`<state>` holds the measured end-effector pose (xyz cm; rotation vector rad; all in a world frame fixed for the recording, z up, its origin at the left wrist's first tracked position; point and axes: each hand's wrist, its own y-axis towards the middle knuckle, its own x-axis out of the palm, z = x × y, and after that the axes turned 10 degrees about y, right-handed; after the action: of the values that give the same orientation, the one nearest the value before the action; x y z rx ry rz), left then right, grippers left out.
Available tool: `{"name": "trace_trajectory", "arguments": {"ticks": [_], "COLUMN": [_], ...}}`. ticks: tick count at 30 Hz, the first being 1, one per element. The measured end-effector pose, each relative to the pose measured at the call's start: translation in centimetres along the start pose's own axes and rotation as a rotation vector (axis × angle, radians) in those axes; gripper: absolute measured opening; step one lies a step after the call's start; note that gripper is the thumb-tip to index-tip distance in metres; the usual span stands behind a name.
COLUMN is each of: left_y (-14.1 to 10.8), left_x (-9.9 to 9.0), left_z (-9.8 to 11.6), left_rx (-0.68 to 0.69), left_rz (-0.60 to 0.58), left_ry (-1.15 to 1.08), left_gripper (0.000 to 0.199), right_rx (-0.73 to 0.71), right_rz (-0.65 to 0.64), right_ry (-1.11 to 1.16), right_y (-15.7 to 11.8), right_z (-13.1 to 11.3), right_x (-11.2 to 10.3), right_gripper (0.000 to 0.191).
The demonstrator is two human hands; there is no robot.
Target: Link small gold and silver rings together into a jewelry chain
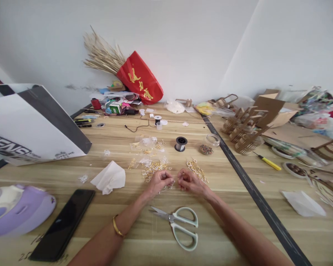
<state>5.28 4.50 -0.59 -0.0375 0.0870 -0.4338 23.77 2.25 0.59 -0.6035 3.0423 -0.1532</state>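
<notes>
My left hand (161,181) is closed in a pinch over the table, with small silvery pieces (170,186) at and below its fingertips. Whether they are strung together or lie loose, I cannot tell. Close beside it, my right hand (190,181) has thumb and fingers pinched together; what it grips is too small to make out. Just beyond my left hand is a pile of gold and white beads (152,169). Gold chain-like strands with rings (197,169) lie behind my right hand. Scissors (170,218) with pale green handles rest nearer me, blades parted and pointing left.
A wire spool (181,144) and a round tub of dark beads (206,149) stand farther back. On the left are a tissue (110,178), a phone (63,224) and a large box (33,125). Small woven baskets (245,142) and a yellow cutter (269,162) lie right.
</notes>
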Motion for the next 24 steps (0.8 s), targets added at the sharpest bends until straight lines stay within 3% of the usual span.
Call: {"name": "trace_trajectory", "arguments": {"ticks": [4, 15, 24], "left_y": [-0.2, -0.6, -0.5], "left_x": [0.2, 0.8, 1.2], "left_z": [0.0, 0.4, -0.1], "left_rx": [0.008, 0.095, 0.108], "left_rz": [-0.016, 0.003, -0.008], "left_ry": [0.062, 0.274, 0.305], "left_gripper": [0.024, 0.022, 0.015], "right_rx": [-0.136, -0.297, -0.358], "right_rz": [0.077, 0.032, -0.037], "right_ry": [-0.18, -0.928, -1.219], "right_y": [-0.1, -1.4, -1.3], "right_z": [-0.5, -1.9, -1.6], "right_x": [0.2, 1.6, 1.9], "right_gripper": [0.027, 0.024, 0.018]}}
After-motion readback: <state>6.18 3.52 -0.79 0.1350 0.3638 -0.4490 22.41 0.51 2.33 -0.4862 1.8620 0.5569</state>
